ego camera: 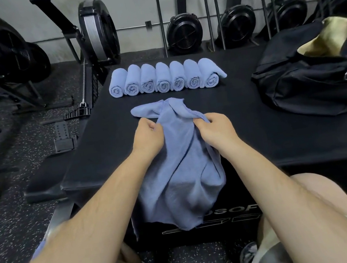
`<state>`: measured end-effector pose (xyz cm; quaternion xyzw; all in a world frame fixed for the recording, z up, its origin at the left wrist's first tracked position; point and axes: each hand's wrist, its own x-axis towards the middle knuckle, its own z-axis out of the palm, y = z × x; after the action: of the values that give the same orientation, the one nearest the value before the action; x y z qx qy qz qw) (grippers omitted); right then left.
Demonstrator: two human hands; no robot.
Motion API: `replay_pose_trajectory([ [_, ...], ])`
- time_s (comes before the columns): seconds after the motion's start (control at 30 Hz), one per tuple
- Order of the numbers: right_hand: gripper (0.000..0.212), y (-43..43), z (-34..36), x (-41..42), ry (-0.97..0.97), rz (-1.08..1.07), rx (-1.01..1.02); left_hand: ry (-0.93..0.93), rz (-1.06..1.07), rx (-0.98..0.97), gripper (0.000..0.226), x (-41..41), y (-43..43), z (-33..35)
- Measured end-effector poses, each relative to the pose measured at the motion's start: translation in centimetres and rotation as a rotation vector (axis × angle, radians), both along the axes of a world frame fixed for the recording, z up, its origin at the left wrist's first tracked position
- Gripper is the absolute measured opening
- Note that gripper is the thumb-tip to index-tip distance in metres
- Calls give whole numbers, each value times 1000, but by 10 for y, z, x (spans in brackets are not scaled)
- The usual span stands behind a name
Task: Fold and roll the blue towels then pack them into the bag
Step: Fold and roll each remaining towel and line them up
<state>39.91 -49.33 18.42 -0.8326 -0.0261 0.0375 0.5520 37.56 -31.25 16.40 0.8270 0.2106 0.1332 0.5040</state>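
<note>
head view: on the black foam box [107, 140], the left hand [146, 138] and right hand [214, 130] each pinch the loose blue towel [181, 175] (it hangs over the near edge). seven rolled towels [164, 78] lie behind in a row, touching; the open black bag [308, 81] sits right.

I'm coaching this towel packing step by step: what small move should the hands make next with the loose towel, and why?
Probably pull the two hands apart to spread the loose towel flat on the black box. The left hand and right hand grip it bunched together, and it hangs crumpled over the near edge, so it cannot be folded yet. Seven rolled towels already lie in a row; the bag sits open.
</note>
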Motion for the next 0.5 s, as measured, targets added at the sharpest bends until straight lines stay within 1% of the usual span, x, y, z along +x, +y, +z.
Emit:
replay_pose_trajectory([
  [0.07,33,-2,2,-2,-7,8,0,-73,83,-246,8,-3,0,5],
  [0.1,34,-3,3,-3,-7,9,4,-116,112,-324,11,-4,1,7],
  [0.17,35,-8,3,-3,-12,-14,19,-191,143,-424,15,-7,6,12],
  [0.23,35,-14,5,-1,5,-66,47,-227,153,-516,18,-12,16,19],
  [0.33,48,-23,7,3,31,-124,83,-230,161,-587,22,-19,36,27],
  [0.37,47,-25,9,5,44,-136,87,-225,171,-596,25,-21,43,29],
  [0.47,31,-28,18,7,138,-175,125,-225,200,-650,34,-29,62,35],
  [0.5,28,-29,22,7,166,-188,148,-230,209,-671,35,-31,67,38],
])
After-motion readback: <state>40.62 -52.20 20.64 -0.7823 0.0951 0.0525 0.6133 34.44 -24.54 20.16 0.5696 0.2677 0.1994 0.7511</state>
